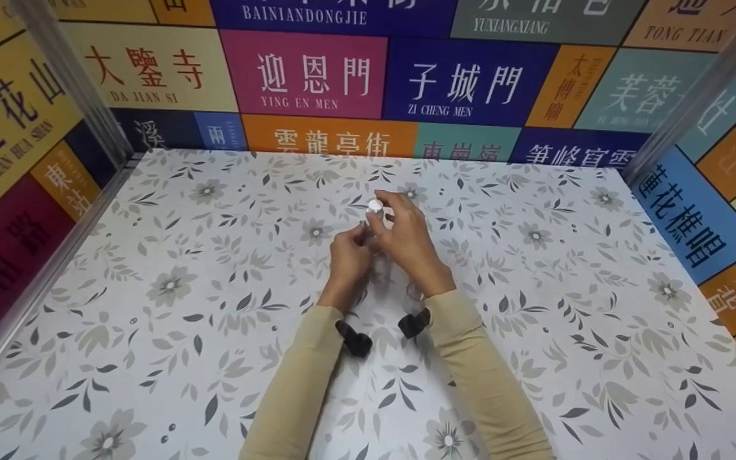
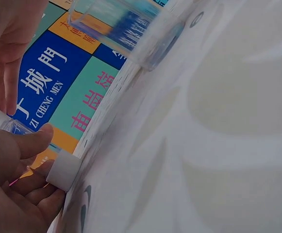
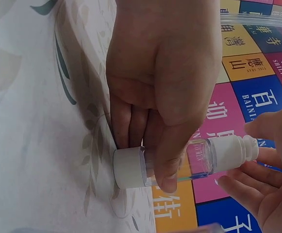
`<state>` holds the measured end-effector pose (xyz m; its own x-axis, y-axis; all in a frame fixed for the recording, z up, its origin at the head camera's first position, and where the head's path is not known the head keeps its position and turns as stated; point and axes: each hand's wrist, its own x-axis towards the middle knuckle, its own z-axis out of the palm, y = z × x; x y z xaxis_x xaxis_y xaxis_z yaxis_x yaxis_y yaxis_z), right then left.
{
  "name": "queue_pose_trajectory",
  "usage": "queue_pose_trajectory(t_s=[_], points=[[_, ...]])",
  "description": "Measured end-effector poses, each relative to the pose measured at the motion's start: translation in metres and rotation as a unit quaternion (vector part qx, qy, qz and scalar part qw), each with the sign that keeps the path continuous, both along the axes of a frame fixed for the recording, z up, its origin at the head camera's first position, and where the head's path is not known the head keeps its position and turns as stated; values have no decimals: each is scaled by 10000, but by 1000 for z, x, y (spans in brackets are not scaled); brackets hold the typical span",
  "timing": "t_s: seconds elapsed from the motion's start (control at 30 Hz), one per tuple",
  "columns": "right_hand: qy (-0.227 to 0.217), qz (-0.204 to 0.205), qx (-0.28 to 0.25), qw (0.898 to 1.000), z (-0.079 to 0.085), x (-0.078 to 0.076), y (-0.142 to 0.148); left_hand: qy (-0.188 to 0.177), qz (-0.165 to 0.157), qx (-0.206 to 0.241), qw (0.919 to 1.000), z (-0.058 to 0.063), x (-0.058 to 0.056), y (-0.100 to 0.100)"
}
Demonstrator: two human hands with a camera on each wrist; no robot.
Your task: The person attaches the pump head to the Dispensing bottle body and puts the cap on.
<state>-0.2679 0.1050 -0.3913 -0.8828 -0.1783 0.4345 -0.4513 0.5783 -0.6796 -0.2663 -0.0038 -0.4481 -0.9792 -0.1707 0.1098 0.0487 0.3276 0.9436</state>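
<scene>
Between both hands stands a small clear pump bottle (image 3: 199,158) with a white base and a white pump head (image 3: 230,149), roughly upright over the table. My left hand (image 1: 350,259) grips the bottle's clear body, its thumb across the front. The white base (image 2: 64,170) sticks out below those fingers, right at the tabletop. My right hand (image 1: 409,233) is at the top, with thumb and fingertips around the pump head. A clear cap (image 2: 131,29) stands on the table to the right, near the right wrist.
The table (image 1: 234,358) has a white cover printed with grey leaves and flowers. Panels (image 1: 304,76) with coloured signs rise along the back and both sides. Clear corner posts (image 1: 694,89) join them. Black wrist mounts (image 1: 355,340) stick out inside the sleeves.
</scene>
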Motion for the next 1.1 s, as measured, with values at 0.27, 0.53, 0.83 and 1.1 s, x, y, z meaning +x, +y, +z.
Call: queue_pose_trajectory(t_s=[0.27,0.53,0.83,1.1], points=[[-41,49,48,10000,-1,0,0,44,-18,-190,9998,0,-1,-1],[-83,53,115,9999,-1,1,0,-127,-9,-7,9999,2,-1,0],[-255,7,-35,9997,0,0,0,-238,-30,85,9997,1,-1,-1],[-39,158,-30,9999,-2,0,0,-96,-31,73,9999,2,0,-1]])
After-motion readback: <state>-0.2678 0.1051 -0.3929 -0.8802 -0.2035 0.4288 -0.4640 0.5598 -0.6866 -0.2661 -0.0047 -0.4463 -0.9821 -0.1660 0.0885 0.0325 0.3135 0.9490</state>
